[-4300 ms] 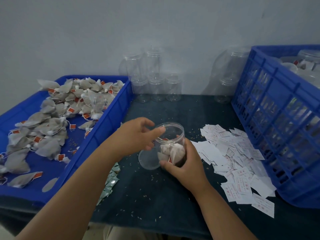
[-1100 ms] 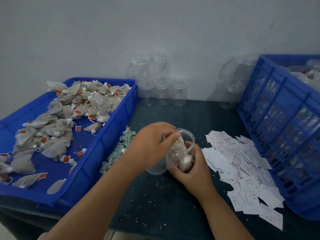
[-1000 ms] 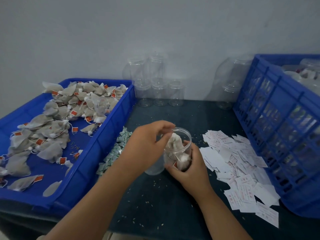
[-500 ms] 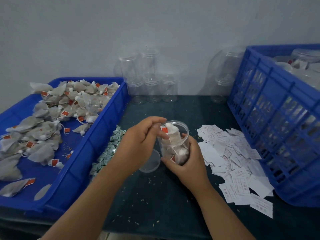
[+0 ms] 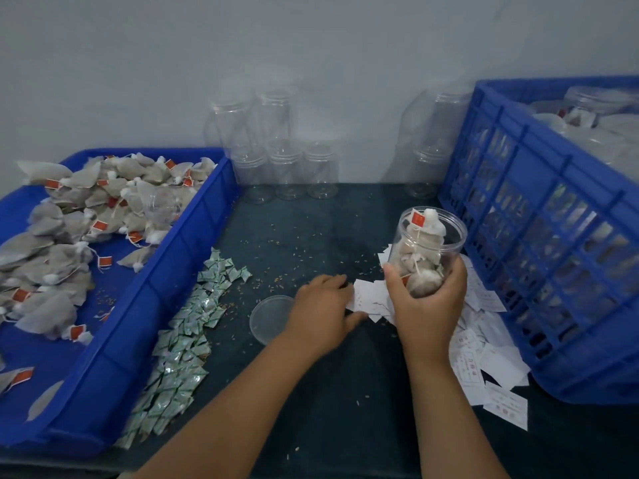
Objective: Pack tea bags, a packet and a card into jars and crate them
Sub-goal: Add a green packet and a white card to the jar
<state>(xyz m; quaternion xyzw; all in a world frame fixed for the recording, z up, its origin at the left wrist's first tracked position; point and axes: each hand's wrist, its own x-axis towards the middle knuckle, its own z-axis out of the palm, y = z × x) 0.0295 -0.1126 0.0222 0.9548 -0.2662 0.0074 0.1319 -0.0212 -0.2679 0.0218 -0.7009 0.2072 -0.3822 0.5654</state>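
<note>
moved left hand [image 5: 321, 312] from jar [image 5: 428, 243] mouth down onto cards [image 5: 484, 347] at 3 o'clock of lid [image 5: 266, 316], grip unclear | gripped jar of tea bags [image 5: 420, 250] raised at 2 o'clock of lid in right hand [image 5: 423, 305] | hands apart

Open room over the bare table [image 5: 311, 229] in the middle, walled by the tray [image 5: 114, 326] on the left and the tall crate [image 5: 539, 257] on the right. Blocked at the back by empty jars [image 5: 287, 174]. Cluttered low down: packets [image 5: 179, 340] along the tray, a lid [image 5: 266, 316] just beside the left hand [image 5: 321, 316], cards [image 5: 484, 354] before the crate, with the filled jar [image 5: 428, 243] raised over them in the right hand [image 5: 425, 305].
</note>
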